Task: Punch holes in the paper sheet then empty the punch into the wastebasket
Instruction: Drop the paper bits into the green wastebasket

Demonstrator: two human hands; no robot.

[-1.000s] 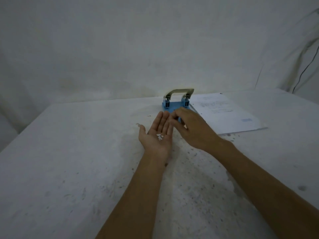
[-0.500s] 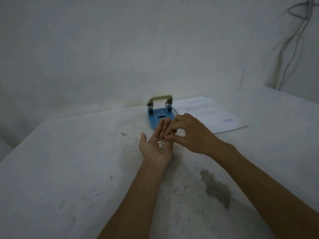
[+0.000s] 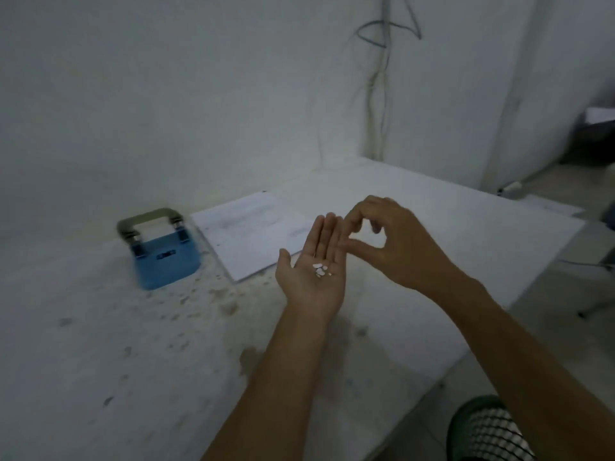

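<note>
Paper bits cupped in the left hand over the table, punch and sheet set back near the wall

The white, stained table [image 3: 100, 361] fills most of the view, its right edge running off toward the floor; low at the right a green mesh wastebasket [image 3: 482, 430] is cut off by the frame and partly behind the right forearm. The paper sheet [image 3: 246, 234] lies flat, its near corner hidden behind the left hand [image 3: 312, 277], its print too blurred to read. Just left of it stands the blue hole punch [image 3: 163, 257], handle up, its label unreadable. The left hand is flat open, palm up, with small white paper bits [image 3: 320, 269] on it. The right hand [image 3: 396, 244] sits beside it, thumb and forefinger curled into a ring; whether they pinch anything I cannot tell
</note>
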